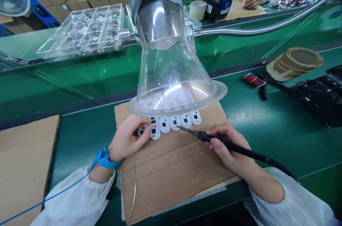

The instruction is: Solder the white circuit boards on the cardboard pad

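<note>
My right hand (232, 147) is closed around the black handle of a soldering iron (213, 138). The iron's tip reaches a white circuit board (175, 122) in a panel of several rounded boards with small black chips. At the panel's left end, my left hand (132, 134) pinches a thin strand of solder wire (134, 187), whose tail hangs down over the cardboard sheet (181, 169). A blue wrist strap (107, 159) with a cord circles my left wrist. The far part of the panel shows only through a clear fume hood (173, 76).
A jointed metal hose (240, 32) runs right from the hood. A divided plastic tray (88, 30) of small parts stands at the back left. At right lie a bundle of red wires (253, 80) and a round container (291, 66). Across the partition rests another person's hand (253, 0).
</note>
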`<state>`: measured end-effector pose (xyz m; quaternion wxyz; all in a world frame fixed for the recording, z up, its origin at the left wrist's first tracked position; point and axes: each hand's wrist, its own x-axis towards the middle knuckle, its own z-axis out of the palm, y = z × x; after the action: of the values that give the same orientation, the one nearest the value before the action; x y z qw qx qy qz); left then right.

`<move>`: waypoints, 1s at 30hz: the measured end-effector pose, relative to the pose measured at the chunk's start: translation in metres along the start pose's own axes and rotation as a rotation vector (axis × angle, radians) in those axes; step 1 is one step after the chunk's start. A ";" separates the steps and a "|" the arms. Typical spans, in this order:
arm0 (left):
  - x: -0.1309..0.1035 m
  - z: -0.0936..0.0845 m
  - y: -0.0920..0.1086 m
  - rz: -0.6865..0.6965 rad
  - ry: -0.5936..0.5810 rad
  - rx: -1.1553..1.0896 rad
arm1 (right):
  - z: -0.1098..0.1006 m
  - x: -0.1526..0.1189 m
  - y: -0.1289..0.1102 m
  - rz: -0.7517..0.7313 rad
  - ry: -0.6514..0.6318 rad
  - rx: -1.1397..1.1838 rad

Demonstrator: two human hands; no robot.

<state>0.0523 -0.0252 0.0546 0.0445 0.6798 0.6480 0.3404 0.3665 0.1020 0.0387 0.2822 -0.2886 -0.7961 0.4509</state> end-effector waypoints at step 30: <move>-0.002 0.002 -0.002 0.018 0.023 -0.028 | -0.001 -0.004 0.006 0.041 -0.008 0.014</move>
<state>0.0516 -0.0262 0.0514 0.0435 0.6811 0.6376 0.3574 0.3711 0.1020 0.0329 0.2718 -0.3009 -0.7880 0.4632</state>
